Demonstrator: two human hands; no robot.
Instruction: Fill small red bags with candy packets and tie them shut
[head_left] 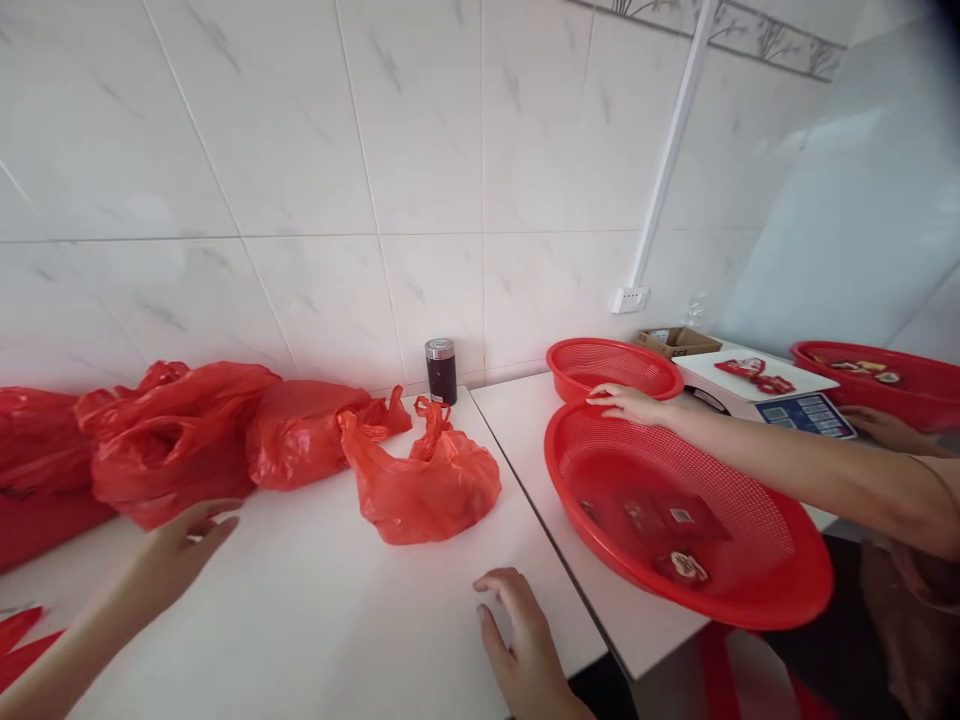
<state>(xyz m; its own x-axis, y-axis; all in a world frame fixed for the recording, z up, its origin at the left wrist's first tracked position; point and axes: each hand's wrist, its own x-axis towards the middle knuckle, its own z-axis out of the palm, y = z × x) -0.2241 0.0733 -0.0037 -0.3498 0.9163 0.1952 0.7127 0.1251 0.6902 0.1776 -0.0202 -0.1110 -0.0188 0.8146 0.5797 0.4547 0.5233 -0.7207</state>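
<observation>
My left hand (189, 545) hovers over the white table (300, 610), just in front of a bulging red plastic bag (176, 445). Nothing is in its fingers, which are apart. Lower right of centre, my right hand (519, 635) is also empty, with thumb and fingers spread, near the table's right edge. A smaller tied red plastic bag (431, 490) sits on the table beyond my right hand. Another red bag (300, 430) lies between these two, and a further red bag (45, 470) stands at the far left.
A co-worker's hand (626, 403) grips a large red basket (559, 480) holding several packets. Behind are a smaller red basket (615, 365), a weighing scale (765, 385) carrying packets, a cardboard box (679, 342), and another red basket (922, 390). A dark jar (441, 375) stands by the wall.
</observation>
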